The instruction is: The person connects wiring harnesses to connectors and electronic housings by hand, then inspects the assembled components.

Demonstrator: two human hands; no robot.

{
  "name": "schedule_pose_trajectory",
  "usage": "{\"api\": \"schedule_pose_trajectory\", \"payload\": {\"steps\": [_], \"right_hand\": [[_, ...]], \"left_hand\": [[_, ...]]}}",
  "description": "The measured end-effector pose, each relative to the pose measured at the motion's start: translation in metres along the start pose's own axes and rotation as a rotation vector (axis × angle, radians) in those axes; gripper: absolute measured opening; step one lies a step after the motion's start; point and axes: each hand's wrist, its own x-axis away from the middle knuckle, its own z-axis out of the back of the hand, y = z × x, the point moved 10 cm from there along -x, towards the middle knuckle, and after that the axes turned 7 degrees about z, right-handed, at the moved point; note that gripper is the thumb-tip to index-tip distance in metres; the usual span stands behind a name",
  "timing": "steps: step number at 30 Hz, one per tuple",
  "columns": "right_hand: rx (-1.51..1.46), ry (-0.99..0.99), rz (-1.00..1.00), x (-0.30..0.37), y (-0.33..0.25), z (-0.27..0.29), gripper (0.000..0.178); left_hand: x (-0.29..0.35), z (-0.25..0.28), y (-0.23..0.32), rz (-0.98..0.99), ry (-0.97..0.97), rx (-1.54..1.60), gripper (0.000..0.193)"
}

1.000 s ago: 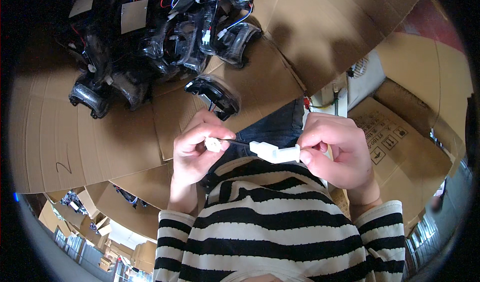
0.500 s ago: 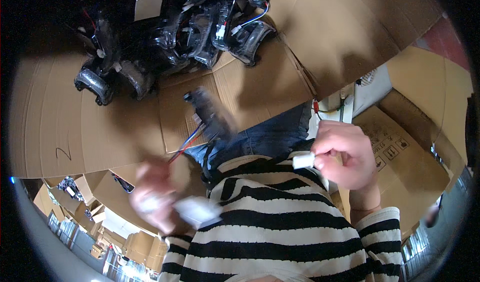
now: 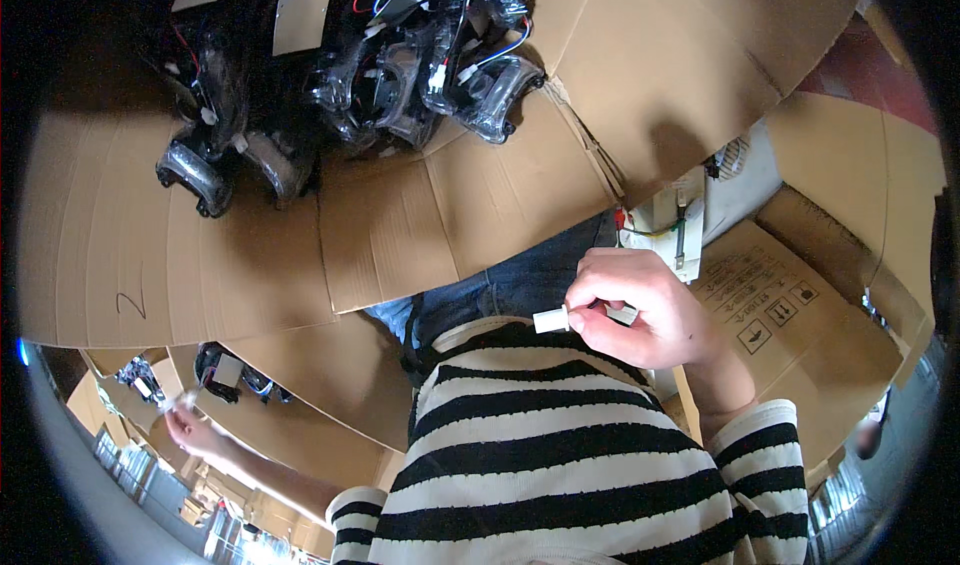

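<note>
My right hand (image 3: 640,310) is in front of my striped top, thumb and fingers pinched on a small white rectangular piece (image 3: 549,321). Another bit of white shows inside its curled fingers. My left hand (image 3: 200,435) reaches far out to the left, above the side boxes. Something pale and blurred (image 3: 180,402) is at its fingertips, too small to name. Close to that hand, a black part with a pale square tag (image 3: 228,371) lies in an open carton (image 3: 300,400).
Across the far side of a large cardboard box (image 3: 390,230) lie several black, plastic-wrapped parts (image 3: 495,100) with coloured wires and white connectors. A white device (image 3: 665,230) with wires stands beyond my right hand, and a printed carton (image 3: 770,295) at the right.
My left hand has swung out to the far left; the black wired part that hung from it is gone from over the large box. My right hand has shifted slightly left with the white piece.
</note>
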Motion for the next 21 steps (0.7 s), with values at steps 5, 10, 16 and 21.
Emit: {"api": "schedule_pose_trajectory", "payload": {"steps": [5, 10, 16, 21], "right_hand": [[0.017, 0.058, 0.032, 0.009, 0.006, 0.001, 0.004], [0.036, 0.068, -0.051, 0.017, 0.010, 0.018, 0.006], [-0.019, 0.148, -0.120, 0.029, 0.018, 0.025, 0.002], [-0.043, 0.116, -0.134, 0.028, 0.026, 0.025, 0.003]], "left_hand": [[0.156, -0.088, 0.182, -0.064, -0.566, 0.779, 0.024], [0.355, -0.156, 0.425, -1.165, -0.947, 0.742, 0.044], [0.446, -0.253, 0.486, -1.461, -1.011, 0.296, 0.059], [0.432, -0.284, 0.475, -1.377, -1.065, 0.115, 0.055]]}}
